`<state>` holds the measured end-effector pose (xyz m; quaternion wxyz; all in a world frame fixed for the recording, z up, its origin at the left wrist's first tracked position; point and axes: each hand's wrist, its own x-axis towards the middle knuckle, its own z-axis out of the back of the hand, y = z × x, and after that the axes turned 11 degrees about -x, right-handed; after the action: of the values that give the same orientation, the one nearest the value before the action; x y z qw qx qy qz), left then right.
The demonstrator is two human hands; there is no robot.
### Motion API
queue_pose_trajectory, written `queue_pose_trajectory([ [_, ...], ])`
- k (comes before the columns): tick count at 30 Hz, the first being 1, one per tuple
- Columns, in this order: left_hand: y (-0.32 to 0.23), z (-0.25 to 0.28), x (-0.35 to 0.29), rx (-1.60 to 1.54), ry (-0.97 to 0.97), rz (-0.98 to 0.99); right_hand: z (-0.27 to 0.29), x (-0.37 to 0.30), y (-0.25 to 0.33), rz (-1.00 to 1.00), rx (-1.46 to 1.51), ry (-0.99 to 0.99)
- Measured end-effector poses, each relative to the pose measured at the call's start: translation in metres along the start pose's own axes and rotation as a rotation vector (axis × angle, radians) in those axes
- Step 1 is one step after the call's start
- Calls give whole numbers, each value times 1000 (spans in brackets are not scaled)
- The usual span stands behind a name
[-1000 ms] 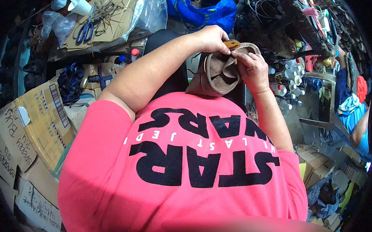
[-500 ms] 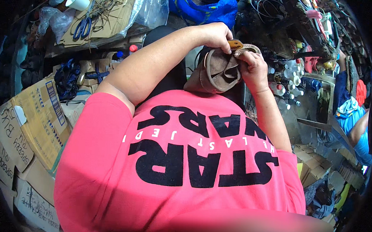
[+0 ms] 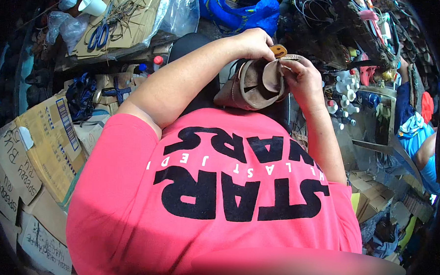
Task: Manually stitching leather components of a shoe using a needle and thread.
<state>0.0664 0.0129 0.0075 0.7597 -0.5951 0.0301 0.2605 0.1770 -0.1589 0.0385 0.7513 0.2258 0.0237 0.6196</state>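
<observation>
A brown leather shoe upper rests across my lap, its opening facing up and showing the rough inner side and a loose tongue-like flap. My left hand is closed at its far rim, fingertips bent down onto the leather. Beside those fingertips, a small tan rounded piece with a dark curved mark sticks out; its lower part is hidden. On the right, my right hand pinches the rim next to the flap between thumb and fingers. Whether a small tool is in either hand cannot be seen.
Blue-handled scissors and a white cup lie on cardboard at far left. A blue bag stands beyond my hands. Several bottles crowd the right. Cardboard boxes stack at left. Another person's blue sleeve shows far right.
The shoe upper has turned slightly and its flap now stands up more plainly inside the opening. My right hand has shifted a little to the right; my left hand stays at the far rim.
</observation>
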Motion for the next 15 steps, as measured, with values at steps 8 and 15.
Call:
queue_pose_trajectory([
  [8,-37,-22,-42,55,-386,-454,14,-3,8,-200,115,-81],
  [15,-57,-30,-70,-1,-493,-605,10,-11,12,-223,410,-216],
])
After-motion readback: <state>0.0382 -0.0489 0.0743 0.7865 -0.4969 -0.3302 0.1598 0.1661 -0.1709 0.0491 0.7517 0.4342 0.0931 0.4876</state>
